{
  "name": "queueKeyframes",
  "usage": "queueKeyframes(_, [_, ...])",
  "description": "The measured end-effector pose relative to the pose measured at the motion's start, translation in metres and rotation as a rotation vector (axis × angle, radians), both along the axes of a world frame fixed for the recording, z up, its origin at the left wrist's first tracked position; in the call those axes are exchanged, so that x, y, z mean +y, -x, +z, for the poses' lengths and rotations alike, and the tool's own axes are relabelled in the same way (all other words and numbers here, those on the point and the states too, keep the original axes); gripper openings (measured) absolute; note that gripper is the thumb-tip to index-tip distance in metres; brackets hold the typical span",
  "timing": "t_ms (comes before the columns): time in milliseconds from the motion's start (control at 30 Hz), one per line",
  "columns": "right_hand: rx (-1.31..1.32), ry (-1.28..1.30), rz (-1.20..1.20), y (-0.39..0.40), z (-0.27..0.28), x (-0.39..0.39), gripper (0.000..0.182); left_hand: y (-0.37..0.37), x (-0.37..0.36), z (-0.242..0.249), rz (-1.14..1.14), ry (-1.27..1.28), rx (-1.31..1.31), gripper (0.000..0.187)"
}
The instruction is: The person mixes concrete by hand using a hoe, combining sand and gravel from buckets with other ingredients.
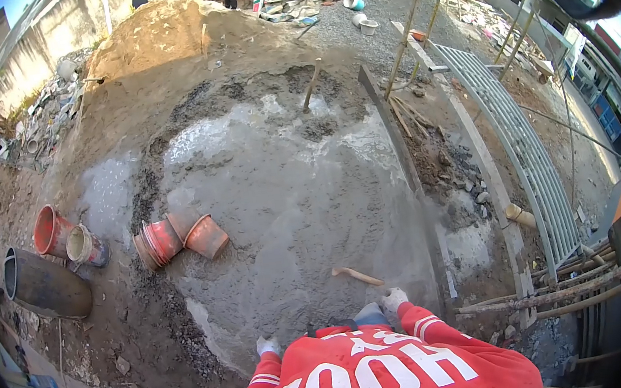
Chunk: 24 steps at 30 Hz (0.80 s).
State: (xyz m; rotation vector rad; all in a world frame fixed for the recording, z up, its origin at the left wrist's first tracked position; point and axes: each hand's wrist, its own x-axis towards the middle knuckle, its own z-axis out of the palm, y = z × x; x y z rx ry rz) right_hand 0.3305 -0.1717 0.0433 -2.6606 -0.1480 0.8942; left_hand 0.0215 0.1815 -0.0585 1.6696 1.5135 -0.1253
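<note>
My left hand [267, 345], in a pale glove, hangs low beside the red sleeve over the edge of the wet grey concrete [274, 213]. Nothing shows in it, and its fingers are too small to read. My right hand [394, 299], also in a pale glove, is at the end of the other sleeve. Just above it a wooden handle [358, 276] lies slanted over the concrete, its right end close to the glove. Whether the fingers touch it is unclear. The red top [376, 370] fills the bottom of the view.
Red buckets [159, 243] lie tipped on the concrete at left, near a dark barrel [49, 285]. A stick [311, 86] stands upright in the mix. A long board [395, 131] and a metal ladder-like frame [512, 148] run along the right. Two people stand far behind.
</note>
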Motion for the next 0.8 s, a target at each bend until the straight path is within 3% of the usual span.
queueKeyframes(133, [-0.08,-0.072,-0.076,0.005,-0.015,-0.011,0.042,-0.028,-0.012,0.008,-0.102,-0.13,-0.044,0.042])
queueKeyframes(233, [0.021,0.009,-0.025,0.008,-0.005,-0.004,0.039,-0.043,-0.015,0.016,-0.142,-0.169,-0.066,0.042])
queueKeyframes(333, [0.057,-0.008,-0.019,0.018,-0.006,-0.004,0.036,-0.042,-0.012,0.012,-0.212,-0.099,-0.08,0.048])
queueKeyframes(400, [0.083,-0.053,-0.065,0.024,-0.011,-0.003,0.036,-0.039,-0.008,0.009,-0.161,0.05,-0.116,0.047])
queueKeyframes(600, [-0.021,-0.015,0.0,0.024,-0.012,-0.009,0.035,-0.036,-0.002,0.023,-0.112,0.158,-0.05,0.04])
queueKeyframes(800, [0.061,0.011,0.001,0.009,-0.006,-0.009,0.038,-0.039,0.012,0.001,-0.234,0.105,0.005,0.04])
